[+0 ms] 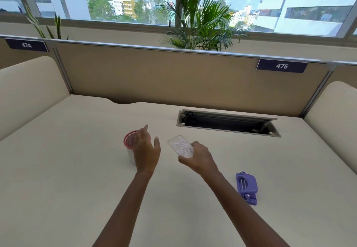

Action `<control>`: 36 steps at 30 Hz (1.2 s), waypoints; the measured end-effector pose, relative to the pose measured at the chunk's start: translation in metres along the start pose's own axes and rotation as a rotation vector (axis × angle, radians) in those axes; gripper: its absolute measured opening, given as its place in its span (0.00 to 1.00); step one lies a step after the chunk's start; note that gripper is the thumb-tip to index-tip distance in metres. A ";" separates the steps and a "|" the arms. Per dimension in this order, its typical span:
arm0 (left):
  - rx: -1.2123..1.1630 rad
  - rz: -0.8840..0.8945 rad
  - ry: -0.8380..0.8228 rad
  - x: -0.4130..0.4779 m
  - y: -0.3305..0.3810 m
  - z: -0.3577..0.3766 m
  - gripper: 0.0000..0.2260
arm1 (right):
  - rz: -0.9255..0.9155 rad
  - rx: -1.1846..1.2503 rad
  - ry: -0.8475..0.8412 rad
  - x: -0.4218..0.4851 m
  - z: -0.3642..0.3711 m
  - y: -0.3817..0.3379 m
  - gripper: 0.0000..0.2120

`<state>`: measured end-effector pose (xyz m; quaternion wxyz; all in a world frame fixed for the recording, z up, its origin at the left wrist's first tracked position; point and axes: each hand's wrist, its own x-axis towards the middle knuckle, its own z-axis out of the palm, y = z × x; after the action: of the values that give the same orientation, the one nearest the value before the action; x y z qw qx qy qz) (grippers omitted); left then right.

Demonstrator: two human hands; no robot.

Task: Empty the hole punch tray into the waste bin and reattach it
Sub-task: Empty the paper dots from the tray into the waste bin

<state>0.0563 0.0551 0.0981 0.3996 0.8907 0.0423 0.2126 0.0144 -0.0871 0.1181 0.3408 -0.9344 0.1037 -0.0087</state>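
My right hand holds a clear plastic tray by its near end; pale paper bits lie inside it. The tray hovers above the desk, just right of my left hand. That hand has its fingers spread and sits over the right side of a small waste bin with a red mesh rim and pale wall; whether it touches the bin I cannot tell. The purple hole punch lies bottom up on the desk at the right, apart from both hands.
The cream desk has an open cable slot at the back right. Beige partition panels stand behind and at both sides, with number plates 474 and 475. A palm plant rises behind the partition.
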 end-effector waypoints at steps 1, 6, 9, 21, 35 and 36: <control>0.091 -0.008 -0.033 0.010 -0.010 -0.006 0.24 | -0.009 0.000 -0.004 0.003 0.003 -0.004 0.24; 0.408 -0.153 -0.348 0.040 -0.049 -0.021 0.39 | -0.078 -0.045 -0.036 0.015 0.018 -0.024 0.27; 0.418 -0.176 -0.420 0.049 -0.062 -0.025 0.42 | -0.125 -0.081 -0.056 0.023 0.027 -0.039 0.27; 0.387 -0.178 -0.393 0.061 -0.073 -0.029 0.36 | -0.358 -0.358 -0.158 0.055 0.053 -0.088 0.27; 0.479 -0.158 -0.401 0.065 -0.074 -0.029 0.38 | -0.492 -0.622 -0.320 0.078 0.064 -0.117 0.25; 0.480 -0.157 -0.399 0.065 -0.074 -0.029 0.38 | -0.498 -0.624 -0.325 0.078 0.064 -0.119 0.24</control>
<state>0.1104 0.1413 0.0839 0.1938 0.9776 0.0807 -0.0139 0.1192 0.0269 0.1403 0.0414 -0.9783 -0.1825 0.0886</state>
